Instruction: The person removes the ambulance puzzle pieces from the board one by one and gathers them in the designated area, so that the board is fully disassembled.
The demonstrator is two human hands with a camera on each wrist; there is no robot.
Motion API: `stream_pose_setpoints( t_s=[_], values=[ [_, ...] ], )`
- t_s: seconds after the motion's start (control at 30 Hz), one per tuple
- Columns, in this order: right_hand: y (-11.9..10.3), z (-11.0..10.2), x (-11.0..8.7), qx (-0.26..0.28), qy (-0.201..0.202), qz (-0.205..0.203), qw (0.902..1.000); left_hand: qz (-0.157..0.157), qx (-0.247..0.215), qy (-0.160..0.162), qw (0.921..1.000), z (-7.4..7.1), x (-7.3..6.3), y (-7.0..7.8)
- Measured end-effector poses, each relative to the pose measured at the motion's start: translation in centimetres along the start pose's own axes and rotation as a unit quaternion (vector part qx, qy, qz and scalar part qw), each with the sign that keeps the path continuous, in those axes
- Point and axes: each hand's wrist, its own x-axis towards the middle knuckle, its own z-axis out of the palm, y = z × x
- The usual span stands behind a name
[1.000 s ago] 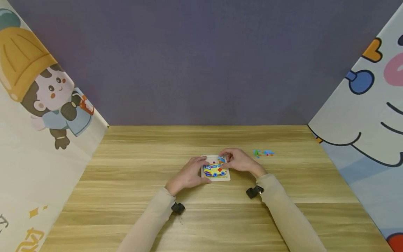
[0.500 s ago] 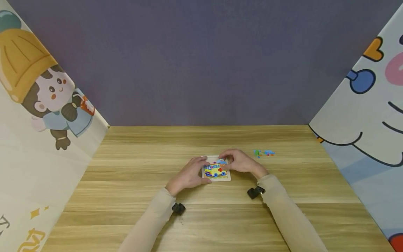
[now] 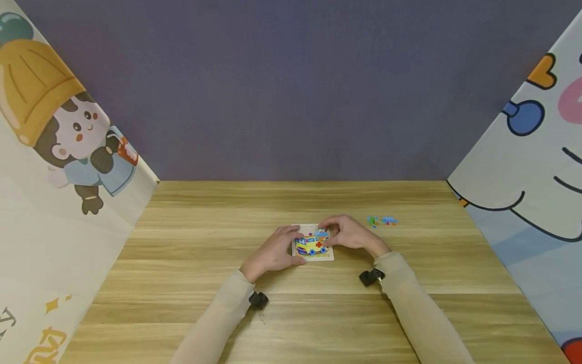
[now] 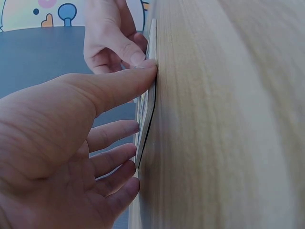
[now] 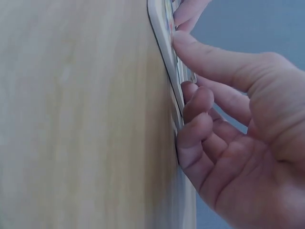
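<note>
A small picture puzzle board (image 3: 312, 258) with a pale rim and a yellow van with a red cross lies on the table. My left hand (image 3: 274, 251) holds its left side, with the thumb on the near edge and fingers toward the far edge. In the left wrist view, the left fingers (image 4: 114, 164) are spread and slightly bent, tips at the board's edge. At the board's far right corner, my right hand (image 3: 349, 233) holds a blue puzzle piece (image 3: 321, 234) between thumb and curled index finger. Its other fingers (image 5: 194, 131) are curled by the board's edge.
Two loose pieces lie right of the board on the wooden table (image 3: 291, 313): a green and blue piece (image 3: 372, 221) and a mostly blue piece (image 3: 389, 221). A grey wall (image 3: 291, 91) stands behind, with printed panels on both sides.
The blue piece under my right fingers has turned and now looks flatter against the board's far right corner. My left hand has stayed in place.
</note>
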Motion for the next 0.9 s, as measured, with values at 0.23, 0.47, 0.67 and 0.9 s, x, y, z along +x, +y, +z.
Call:
stream_pose_setpoints(
  t_s=[0.23,0.47,0.67,0.9],
  values=[
    [-0.31,0.27,-0.07,0.006,0.016,0.009,0.9998,-0.001,0.001,-0.002,1.0000,0.05,0.09,-0.08],
    [-0.11,0.27,-0.15,0.018,0.040,0.006,0.9990,0.001,0.000,-0.003,1.0000,-0.02,0.13,0.01],
    [0.06,0.13,-0.28,0.024,0.057,0.008,0.9981,-0.001,-0.006,-0.001,1.0000,-0.15,0.08,0.10],
    [0.57,-0.23,-0.64,0.029,0.066,0.005,0.9974,-0.005,-0.011,-0.004,0.9999,-0.13,-0.01,0.12]
  ],
)
